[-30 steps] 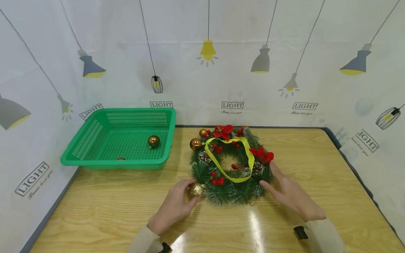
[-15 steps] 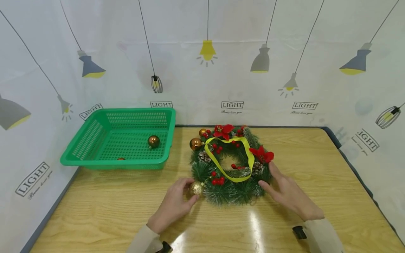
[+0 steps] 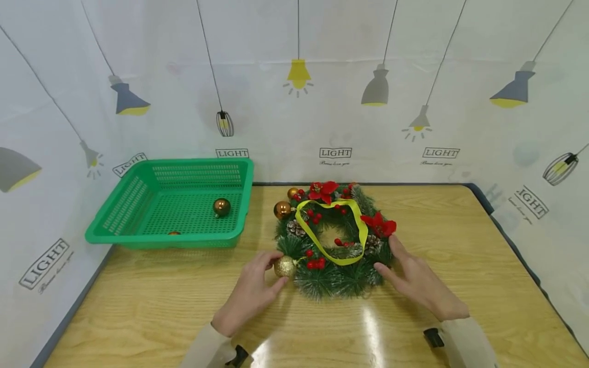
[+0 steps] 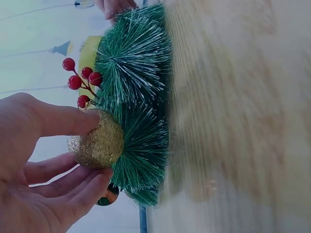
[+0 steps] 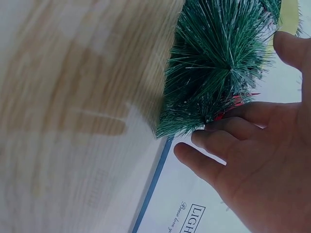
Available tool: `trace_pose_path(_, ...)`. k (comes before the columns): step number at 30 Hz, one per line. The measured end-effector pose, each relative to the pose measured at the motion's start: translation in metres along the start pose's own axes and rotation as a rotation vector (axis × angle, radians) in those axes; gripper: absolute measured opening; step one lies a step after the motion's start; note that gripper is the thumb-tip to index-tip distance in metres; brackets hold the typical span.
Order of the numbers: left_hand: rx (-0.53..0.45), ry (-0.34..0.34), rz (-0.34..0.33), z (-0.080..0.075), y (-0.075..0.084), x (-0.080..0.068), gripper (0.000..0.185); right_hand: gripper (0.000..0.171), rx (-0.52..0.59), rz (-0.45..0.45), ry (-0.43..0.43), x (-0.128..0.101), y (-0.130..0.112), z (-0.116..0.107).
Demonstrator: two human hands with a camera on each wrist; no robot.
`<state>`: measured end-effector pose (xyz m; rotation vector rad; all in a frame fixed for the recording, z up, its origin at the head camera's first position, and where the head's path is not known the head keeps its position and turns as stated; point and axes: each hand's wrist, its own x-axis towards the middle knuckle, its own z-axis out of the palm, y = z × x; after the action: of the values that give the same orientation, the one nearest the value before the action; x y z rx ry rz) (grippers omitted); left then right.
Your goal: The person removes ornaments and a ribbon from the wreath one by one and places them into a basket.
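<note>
- Left hand (image 3: 250, 294) is pinching the gold glitter ball (image 3: 285, 266) between thumb and fingers, right at the near-left edge of the wreath (image 3: 333, 240). My wrist view shows the thumb on top and the fingers (image 4: 73, 187) curled under it.
- The ball sits against the green needles, just beside a bunch of red berries (image 4: 80, 80).
- Right hand (image 3: 416, 281) is flat-ish, with straight fingers resting against the wreath's near-right side and gripping nothing.
- The wreath lies flat on the wooden table (image 3: 460, 245), with a yellow ribbon (image 3: 329, 230) looped on top.
- The green basket (image 3: 138, 235) is off to the left, well apart from my hands, with a bronze ball (image 3: 221, 206) inside.
</note>
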<state>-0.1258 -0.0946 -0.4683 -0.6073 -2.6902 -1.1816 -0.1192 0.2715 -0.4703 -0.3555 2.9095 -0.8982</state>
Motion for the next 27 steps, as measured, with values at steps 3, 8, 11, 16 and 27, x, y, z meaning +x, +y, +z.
trace_pose_path(3,-0.001,0.011,0.018,-0.001,0.000,0.000,0.051,0.088,0.001,0.000,0.002,0.001,-0.001,0.000)
trace_pose_path(8,-0.002,0.034,0.048,-0.002,0.000,0.001,0.052,0.089,-0.001,0.013,-0.002,0.001,-0.001,0.001)
trace_pose_path(11,-0.009,0.049,0.059,-0.002,0.000,0.002,0.054,0.090,-0.001,0.026,-0.008,0.002,-0.001,0.001)
trace_pose_path(16,-0.014,0.069,0.086,-0.002,0.002,0.007,0.056,0.089,-0.004,0.024,-0.008,0.002,-0.001,0.000)
trace_pose_path(27,0.033,0.080,0.150,-0.002,0.010,0.020,0.055,0.090,-0.006,0.025,-0.008,0.001,-0.002,0.001)
